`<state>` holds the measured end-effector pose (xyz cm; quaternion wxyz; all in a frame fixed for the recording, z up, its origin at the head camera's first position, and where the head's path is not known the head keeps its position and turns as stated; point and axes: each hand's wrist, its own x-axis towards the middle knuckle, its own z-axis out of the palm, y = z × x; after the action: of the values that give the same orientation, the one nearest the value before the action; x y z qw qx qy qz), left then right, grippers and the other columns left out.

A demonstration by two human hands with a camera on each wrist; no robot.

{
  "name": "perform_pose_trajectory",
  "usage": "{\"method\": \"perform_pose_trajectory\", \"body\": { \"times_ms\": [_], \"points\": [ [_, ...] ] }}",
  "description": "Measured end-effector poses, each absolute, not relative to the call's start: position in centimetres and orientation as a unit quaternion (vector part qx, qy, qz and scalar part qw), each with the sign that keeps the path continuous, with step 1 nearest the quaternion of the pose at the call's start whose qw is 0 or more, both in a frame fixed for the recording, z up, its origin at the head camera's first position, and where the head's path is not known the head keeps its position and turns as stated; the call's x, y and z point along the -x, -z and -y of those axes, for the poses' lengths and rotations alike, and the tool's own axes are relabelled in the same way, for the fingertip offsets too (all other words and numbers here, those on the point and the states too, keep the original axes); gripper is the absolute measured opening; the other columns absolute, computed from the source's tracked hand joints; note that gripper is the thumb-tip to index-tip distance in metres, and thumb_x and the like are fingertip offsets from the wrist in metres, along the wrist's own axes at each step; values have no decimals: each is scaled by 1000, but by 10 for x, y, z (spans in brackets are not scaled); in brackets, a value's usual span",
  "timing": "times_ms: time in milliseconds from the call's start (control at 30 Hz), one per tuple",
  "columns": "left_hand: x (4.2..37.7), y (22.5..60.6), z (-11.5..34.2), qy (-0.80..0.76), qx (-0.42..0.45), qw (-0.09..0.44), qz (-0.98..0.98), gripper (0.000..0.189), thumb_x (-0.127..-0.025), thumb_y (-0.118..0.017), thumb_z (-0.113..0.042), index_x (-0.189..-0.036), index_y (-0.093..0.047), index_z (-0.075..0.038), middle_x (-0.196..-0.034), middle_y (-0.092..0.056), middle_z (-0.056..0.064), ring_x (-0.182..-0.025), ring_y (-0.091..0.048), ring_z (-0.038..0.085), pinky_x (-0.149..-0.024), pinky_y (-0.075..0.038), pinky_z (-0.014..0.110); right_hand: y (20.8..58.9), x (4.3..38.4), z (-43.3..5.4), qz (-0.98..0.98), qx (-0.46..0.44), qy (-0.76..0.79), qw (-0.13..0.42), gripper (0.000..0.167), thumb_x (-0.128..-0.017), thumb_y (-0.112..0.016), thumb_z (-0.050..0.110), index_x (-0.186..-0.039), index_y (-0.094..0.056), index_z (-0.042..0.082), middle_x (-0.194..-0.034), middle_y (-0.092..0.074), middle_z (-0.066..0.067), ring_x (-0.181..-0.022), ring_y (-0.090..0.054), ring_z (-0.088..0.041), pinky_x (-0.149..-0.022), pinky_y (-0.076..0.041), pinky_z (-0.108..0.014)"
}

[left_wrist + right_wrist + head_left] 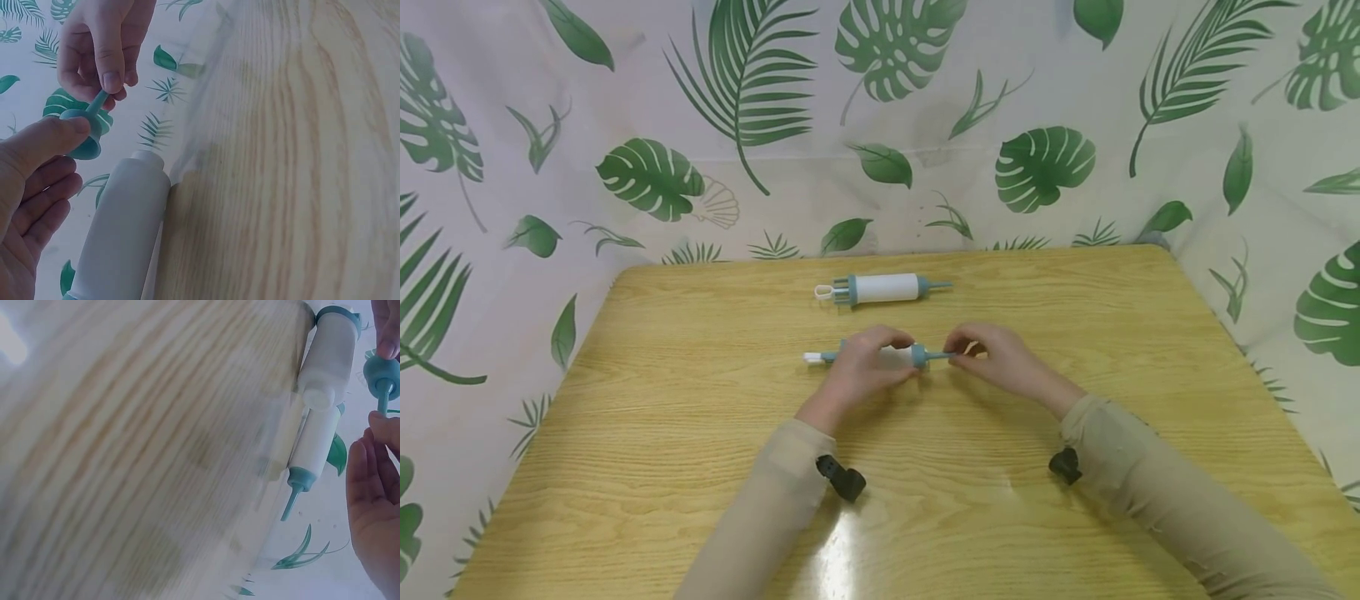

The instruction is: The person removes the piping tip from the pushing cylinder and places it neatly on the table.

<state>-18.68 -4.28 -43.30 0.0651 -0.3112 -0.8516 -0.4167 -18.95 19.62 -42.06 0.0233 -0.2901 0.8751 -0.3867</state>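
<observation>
Left hand [863,365] pinches the teal nozzle [88,149] base, right hand [1000,360] its tip; nozzle's off the white bottle [122,225], which lies on the table [700,467]. Risk: bumped bottle rolls; hard tugging bends the slim tip.

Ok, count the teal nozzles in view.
2: a detached nozzle, pinched by the left hand and right hand; a fitted nozzle on the far white bottle.

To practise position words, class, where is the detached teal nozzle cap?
In the left wrist view, the nozzle cap is upper left, held by left hand and right hand, near the white bottle.
</observation>
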Motion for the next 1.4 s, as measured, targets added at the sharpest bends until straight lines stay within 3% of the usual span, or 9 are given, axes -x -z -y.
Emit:
{"method": "perform_pose_trajectory", "body": {
  "times_ms": [333,800,1400],
  "points": [
    [187,434,42,396,334,73,852,28,-76,-81,-11,-101,-70,-3,-98,-69,7,-93,-62,19,-86,-49,26,422,189,-191,-866,309,394,1,13,-83,-71,-2,-93,-66,5,-92,-65,-4,-82,-62,-16,-74,-55,-32],
    [187,433,37,395,344,26,851,27,-81,-78,-12,-105,-70,-4,-102,-69,6,-94,-62,17,-85,-50,29,425,189,-185,-857,327,398,-11,14,-82,-73,-1,-92,-67,5,-89,-66,-3,-81,-63,-17,-73,-55,-31],
    [185,435,32,408,308,62,857,31,-78,-78,-15,-107,-72,-4,-96,-71,4,-86,-64,14,-78,-50,20,421,187,-187,-862,295,412,11,18,-83,-73,4,-100,-66,6,-91,-65,-2,-83,-61,-15,-74,-55,-30]
  ]
}}
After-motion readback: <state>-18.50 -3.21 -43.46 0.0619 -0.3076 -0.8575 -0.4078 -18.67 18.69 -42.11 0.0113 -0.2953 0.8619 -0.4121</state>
